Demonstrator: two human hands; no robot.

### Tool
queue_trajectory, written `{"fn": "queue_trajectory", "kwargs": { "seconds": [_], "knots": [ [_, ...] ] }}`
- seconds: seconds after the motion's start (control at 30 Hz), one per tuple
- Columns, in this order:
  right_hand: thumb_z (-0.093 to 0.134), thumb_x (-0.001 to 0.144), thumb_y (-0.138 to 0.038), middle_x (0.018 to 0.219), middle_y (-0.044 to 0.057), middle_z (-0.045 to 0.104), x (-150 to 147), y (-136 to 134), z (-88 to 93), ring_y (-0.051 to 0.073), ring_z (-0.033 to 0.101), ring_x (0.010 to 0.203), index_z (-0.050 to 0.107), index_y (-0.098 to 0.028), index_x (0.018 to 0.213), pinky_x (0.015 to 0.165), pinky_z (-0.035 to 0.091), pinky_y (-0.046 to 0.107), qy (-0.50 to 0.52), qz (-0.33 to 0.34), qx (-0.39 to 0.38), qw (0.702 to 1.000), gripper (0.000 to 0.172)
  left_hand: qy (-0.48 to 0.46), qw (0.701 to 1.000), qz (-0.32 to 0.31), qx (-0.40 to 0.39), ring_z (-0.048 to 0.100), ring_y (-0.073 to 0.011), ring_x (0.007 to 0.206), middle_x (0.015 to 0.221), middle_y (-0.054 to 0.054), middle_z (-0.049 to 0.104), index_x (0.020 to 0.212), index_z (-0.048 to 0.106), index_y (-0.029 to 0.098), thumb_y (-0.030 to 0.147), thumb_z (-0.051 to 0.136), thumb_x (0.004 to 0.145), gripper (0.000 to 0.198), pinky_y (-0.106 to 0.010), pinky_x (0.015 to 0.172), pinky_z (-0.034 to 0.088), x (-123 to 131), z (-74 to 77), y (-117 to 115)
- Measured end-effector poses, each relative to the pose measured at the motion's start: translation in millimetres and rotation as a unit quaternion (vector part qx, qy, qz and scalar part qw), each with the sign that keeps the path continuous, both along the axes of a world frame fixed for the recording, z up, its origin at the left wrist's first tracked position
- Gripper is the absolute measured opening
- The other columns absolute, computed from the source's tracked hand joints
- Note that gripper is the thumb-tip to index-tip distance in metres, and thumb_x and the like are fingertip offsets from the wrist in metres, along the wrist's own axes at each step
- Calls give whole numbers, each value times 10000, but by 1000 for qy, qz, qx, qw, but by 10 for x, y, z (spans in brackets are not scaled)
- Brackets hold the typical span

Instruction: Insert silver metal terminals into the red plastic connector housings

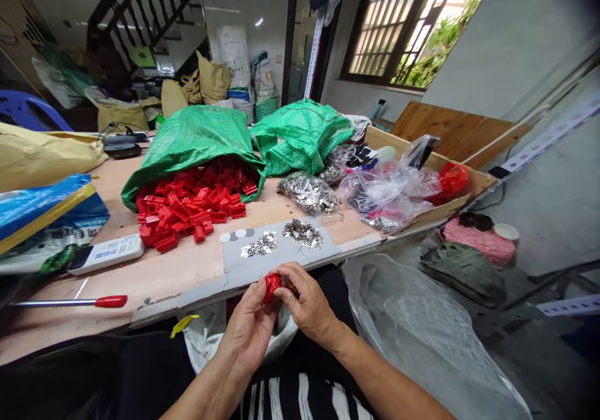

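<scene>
Just in front of the table's edge, my left hand is closed around a red plastic piece. The fingers of my right hand pinch at the same piece from the other side. Something small and brownish shows between the right fingers, too hidden to name. Beyond my hands, a grey mat carries two small heaps of metal pieces, a bright silver heap and a darker heap. A pile of similar red pieces spills from a green woven sack at the back left.
A second green sack and a clear bag of metal pieces lie behind the mat. Plastic bags fill a cardboard tray at right. A red-handled tool and a white box lie left. Clear plastic sheeting hangs right of my lap.
</scene>
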State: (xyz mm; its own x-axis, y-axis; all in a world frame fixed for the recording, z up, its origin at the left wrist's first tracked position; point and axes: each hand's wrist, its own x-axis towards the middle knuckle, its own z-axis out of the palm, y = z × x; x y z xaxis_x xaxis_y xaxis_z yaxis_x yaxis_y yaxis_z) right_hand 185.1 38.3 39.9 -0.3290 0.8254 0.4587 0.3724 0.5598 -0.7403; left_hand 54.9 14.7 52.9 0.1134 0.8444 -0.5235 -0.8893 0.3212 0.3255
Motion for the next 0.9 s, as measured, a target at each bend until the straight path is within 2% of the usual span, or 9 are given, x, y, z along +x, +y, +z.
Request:
{"fn": "queue_trajectory", "kwargs": {
  "seconds": [0.07,0.17,0.3,0.37,0.5,0.63,0.9],
  "knots": [
    [532,923,-293,1068,78,602,9,6,2,190,573,983,563,-204,1139,876,483,338,-1,5,-5,1000,235,-1,1000,0,-7,705,-141,734,850,-109,733,847,685,85,64,523,881,167,-216,699,581,-5,-8,0],
    [535,921,-366,1100,79,604,59,11,66,189,585,986,522,-213,1251,845,492,311,-15,4,-30,999,364,-8,1000,-8,-28,717,-176,740,811,-138,732,822,683,63,121,521,898,187,-262,723,587,-48,-23,20],
    [331,1002,-366,774,-5,645,155,-6,196,142,614,684,447,-269,1370,656,478,242,-81,-4,-85,993,398,-8,999,-20,-33,710,-180,647,786,-147,736,809,681,68,195,533,904,217,-342,753,589,-126,-25,41],
    [324,1005,-351,739,-16,661,176,-25,241,139,617,632,449,-292,1378,617,458,230,-127,4,-82,988,398,-6,999,-23,-32,690,-157,589,775,-131,739,813,679,79,196,523,910,218,-328,706,590,-149,-15,40],
    [381,990,-326,972,20,718,155,-63,269,174,678,774,414,-286,1402,673,476,247,-176,31,-53,982,416,-12,999,-34,-23,632,-116,491,695,-86,718,790,668,80,187,504,919,234,-282,606,574,-155,10,24],
    [364,996,-304,1130,41,692,137,-80,272,193,683,913,430,-266,1387,766,499,281,-167,48,-53,983,399,-12,999,-47,-15,588,-92,434,665,-64,700,790,661,84,179,485,926,242,-266,553,557,-140,35,9],
    [352,1000,-336,987,29,711,139,-76,321,178,676,848,510,-259,1282,752,489,270,-168,54,-41,983,332,-31,998,-46,-29,581,-87,423,625,-55,692,760,656,78,179,464,936,279,-257,551,561,-115,63,-6]
  ]
}}
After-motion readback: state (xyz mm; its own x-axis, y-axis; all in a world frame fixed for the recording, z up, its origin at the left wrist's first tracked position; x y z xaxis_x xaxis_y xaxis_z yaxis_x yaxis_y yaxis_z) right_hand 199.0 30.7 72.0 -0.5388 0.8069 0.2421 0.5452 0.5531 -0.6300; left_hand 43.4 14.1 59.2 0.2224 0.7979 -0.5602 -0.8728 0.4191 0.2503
